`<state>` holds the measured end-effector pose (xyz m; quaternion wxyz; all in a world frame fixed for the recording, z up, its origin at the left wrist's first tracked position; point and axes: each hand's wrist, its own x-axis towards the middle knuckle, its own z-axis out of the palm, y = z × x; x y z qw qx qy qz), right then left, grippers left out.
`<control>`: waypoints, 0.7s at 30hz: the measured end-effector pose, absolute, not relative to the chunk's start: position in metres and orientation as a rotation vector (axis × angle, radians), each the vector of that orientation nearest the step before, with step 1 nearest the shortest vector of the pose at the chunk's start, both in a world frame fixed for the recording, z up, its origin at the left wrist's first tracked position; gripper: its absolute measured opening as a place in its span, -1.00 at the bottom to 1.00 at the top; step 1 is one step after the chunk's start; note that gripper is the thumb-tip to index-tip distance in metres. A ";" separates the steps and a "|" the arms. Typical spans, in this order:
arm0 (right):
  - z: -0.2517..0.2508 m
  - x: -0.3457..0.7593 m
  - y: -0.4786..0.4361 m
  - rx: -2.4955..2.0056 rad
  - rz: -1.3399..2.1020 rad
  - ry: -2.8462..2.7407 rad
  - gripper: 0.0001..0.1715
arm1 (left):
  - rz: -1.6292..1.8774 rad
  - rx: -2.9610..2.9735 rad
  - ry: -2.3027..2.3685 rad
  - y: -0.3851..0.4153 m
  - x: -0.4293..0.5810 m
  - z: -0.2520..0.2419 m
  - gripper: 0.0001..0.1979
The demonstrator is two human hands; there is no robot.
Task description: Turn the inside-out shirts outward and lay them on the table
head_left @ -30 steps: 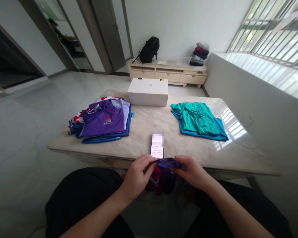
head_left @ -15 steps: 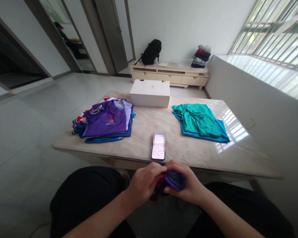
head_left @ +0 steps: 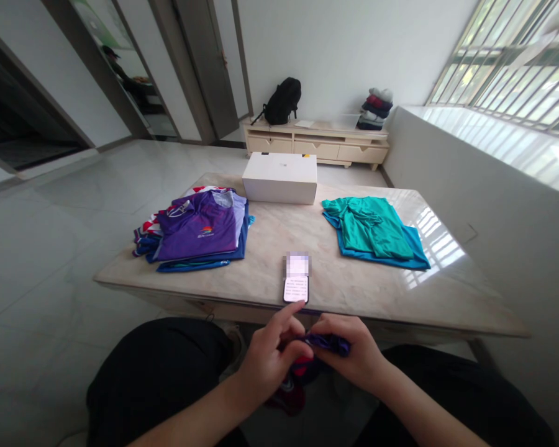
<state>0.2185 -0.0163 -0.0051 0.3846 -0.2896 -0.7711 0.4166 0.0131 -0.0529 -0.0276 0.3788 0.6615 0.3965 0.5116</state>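
Note:
Between my knees, just off the table's front edge, a dark purple cloth (head_left: 331,343) with some red hangs bunched up. My right hand (head_left: 354,351) is closed on its right part. My left hand (head_left: 272,347) pinches its left side, with the index finger stretched toward the lower end of a lit phone (head_left: 296,278). That phone lies at the front edge of the marble table (head_left: 261,279). A pile of folded shirts with a purple shirt (head_left: 198,233) on top is at the left; a green shirt (head_left: 375,226) lies on a blue one at the right.
At the table's back is a white box (head_left: 280,178). Beyond it, a low cabinet (head_left: 317,148) bears a black backpack (head_left: 283,101) and a stack of folded clothes (head_left: 375,110). A person (head_left: 125,77) shows through the doorway at the upper left.
The index finger of my left hand has stretched out toward the phone. The purple cloth has flattened and sits a little lower, and more red cloth shows beneath my hands.

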 end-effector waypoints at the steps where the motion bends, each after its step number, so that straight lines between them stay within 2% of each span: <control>1: -0.004 0.219 -0.017 -0.731 1.047 -1.972 -0.86 | 1.299 1.640 1.002 -0.053 0.014 -0.027 -0.40; 5: 0.000 0.224 -0.016 -0.715 0.920 -2.029 -0.85 | 1.119 1.584 1.045 -0.052 0.016 -0.019 -0.37; 9: 0.010 0.241 -0.006 -0.712 0.643 -2.089 -0.82 | 0.779 1.671 1.164 -0.045 0.019 -0.010 -0.82; 15: 0.021 0.263 0.004 -0.758 0.334 -2.071 -0.76 | 0.535 1.529 1.161 -0.031 0.014 -0.016 -0.73; 21: 0.025 0.277 0.009 -0.845 0.119 -1.962 -0.77 | 0.455 1.696 1.233 -0.024 0.001 -0.011 -0.77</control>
